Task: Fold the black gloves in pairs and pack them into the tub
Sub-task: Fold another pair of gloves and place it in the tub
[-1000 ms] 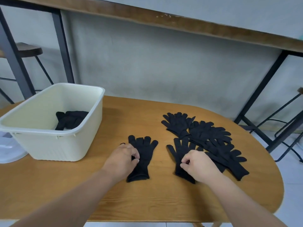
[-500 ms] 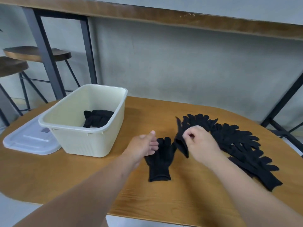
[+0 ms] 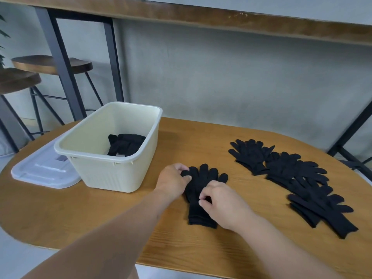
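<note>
At the centre of the frame a stacked pair of black gloves lies flat on the wooden counter, cuffs toward the viewer. The left hand pinches its thumb side; the right hand pinches its palm area with curled fingers. The cream tub stands left of centre, holding a folded bundle. Loose gloves overlap at right; a white lid lies left of the tub
</note>
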Action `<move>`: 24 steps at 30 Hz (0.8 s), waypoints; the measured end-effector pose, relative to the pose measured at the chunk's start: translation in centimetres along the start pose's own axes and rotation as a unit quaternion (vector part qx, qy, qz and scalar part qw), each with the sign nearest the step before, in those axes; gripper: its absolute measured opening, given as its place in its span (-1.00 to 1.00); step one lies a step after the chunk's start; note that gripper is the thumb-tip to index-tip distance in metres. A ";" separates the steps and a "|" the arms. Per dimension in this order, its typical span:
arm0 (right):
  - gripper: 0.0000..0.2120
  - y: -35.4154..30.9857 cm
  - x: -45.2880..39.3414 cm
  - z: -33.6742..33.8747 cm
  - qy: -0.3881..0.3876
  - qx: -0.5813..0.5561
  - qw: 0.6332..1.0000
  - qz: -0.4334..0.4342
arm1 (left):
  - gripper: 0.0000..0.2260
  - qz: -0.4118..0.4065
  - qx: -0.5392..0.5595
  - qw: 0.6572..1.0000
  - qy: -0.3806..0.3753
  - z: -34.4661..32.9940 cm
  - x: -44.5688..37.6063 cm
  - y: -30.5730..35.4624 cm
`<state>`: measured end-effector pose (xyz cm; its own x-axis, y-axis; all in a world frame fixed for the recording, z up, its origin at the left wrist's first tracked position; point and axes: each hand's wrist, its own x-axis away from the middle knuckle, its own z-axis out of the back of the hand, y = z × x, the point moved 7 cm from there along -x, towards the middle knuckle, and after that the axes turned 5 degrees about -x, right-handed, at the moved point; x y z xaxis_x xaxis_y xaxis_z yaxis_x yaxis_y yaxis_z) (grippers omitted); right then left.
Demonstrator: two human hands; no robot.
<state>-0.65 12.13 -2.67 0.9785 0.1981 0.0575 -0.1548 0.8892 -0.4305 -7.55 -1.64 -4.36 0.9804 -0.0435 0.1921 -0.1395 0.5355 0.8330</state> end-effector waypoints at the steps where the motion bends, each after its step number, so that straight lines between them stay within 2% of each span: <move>1: -0.83 0.3 0.1 0.3 0.010 0.001 1.000 -0.003 | -0.89 -0.011 0.008 1.000 -0.002 -0.2 0.0 0.3; 3: -0.83 1.1 0.3 1.0 0.051 0.006 0.998 -0.032 | -0.89 -0.017 0.010 1.000 -0.004 -0.5 0.0 0.4; 6: -0.79 3.1 0.6 1.6 0.100 -0.010 0.986 -0.137 | -0.83 -0.016 -0.043 0.999 0.001 -0.9 -0.1 -0.1; 9: -0.73 4.8 0.4 1.3 0.079 -0.048 0.970 -0.227 | -0.74 -0.015 -0.097 0.995 0.005 -0.7 0.1 -0.2; 13: -0.59 6.2 -0.3 1.4 0.073 -0.122 0.943 -0.301 | -0.72 -0.007 -0.101 0.995 -0.003 -0.6 -0.4 -0.6; 18: -0.89 6.8 -1.2 1.2 0.109 -0.254 0.910 -0.308 | -0.78 0.016 -0.067 0.998 0.001 -0.2 -1.2 -0.6; 21: -0.86 6.7 -1.4 1.8 0.155 -0.252 0.917 -0.268 | -0.78 0.011 -0.082 0.996 0.013 0.2 -1.9 -0.2; 24: -0.90 6.8 -1.5 1.9 0.155 -0.220 0.931 -0.246 | -0.80 0.000 -0.115 0.993 0.018 0.6 -1.6 0.1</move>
<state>-3.43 18.68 -3.98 0.9191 -0.3776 0.1123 0.3272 0.5732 -0.7513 -9.23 -2.07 -4.29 0.9853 -0.0150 0.1699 -0.1085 0.7137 0.6920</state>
